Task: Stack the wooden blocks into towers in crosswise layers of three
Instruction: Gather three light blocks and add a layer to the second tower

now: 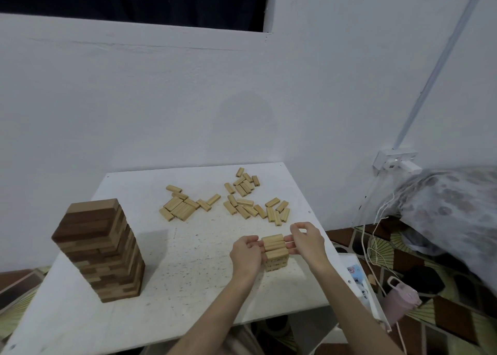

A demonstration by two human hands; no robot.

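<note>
On the speckled white tabletop (188, 260), both hands' fingers (252, 243) press flat against a short pale tower (274, 252) of smooth rounded blocks, beside one tall brown tower (102, 252) and two loose piles (250, 198).

Loose blocks (243, 199): pale bare wood, matt, looking smooth. Tall tower (100, 249): wood in mixed dark and light brown, showing dull. Table (188, 279): white matt top, looking speckled and scuffed. Wall (161, 99): white, matt.

Dim, soft indoor light; wide-angle bending at the edges.
</note>
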